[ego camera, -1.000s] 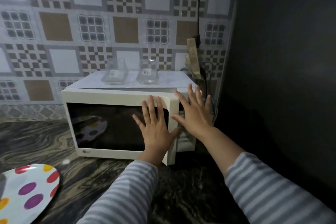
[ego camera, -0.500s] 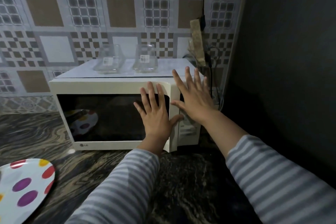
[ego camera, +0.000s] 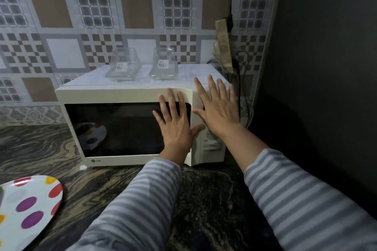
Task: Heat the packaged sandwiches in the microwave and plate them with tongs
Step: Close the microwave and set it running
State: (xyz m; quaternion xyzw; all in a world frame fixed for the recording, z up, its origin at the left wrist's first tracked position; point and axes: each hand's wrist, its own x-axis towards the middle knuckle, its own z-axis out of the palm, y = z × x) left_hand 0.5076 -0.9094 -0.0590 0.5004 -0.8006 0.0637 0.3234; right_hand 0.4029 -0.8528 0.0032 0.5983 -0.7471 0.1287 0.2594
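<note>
A white microwave (ego camera: 122, 96) stands on the dark marbled counter, its door closed or almost closed. My left hand (ego camera: 175, 124) lies flat on the right end of the dark door window, fingers spread. My right hand (ego camera: 218, 110) is spread flat over the control panel beside it. Two clear plastic sandwich packs, one at left (ego camera: 122, 65) and one at right (ego camera: 164, 64), sit on top of the microwave. A white plate with coloured dots (ego camera: 26, 210) lies at the lower left. No tongs are in view.
A patterned tile wall (ego camera: 134, 10) runs behind the microwave. A dark wall (ego camera: 326, 67) closes off the right side. Cables and a brown block (ego camera: 224, 47) hang at the microwave's back right corner. The counter (ego camera: 204, 199) spreads out in front.
Both hands stay flat on the microwave front. The door's right edge has come in closer to the body. My view has shifted slightly.
</note>
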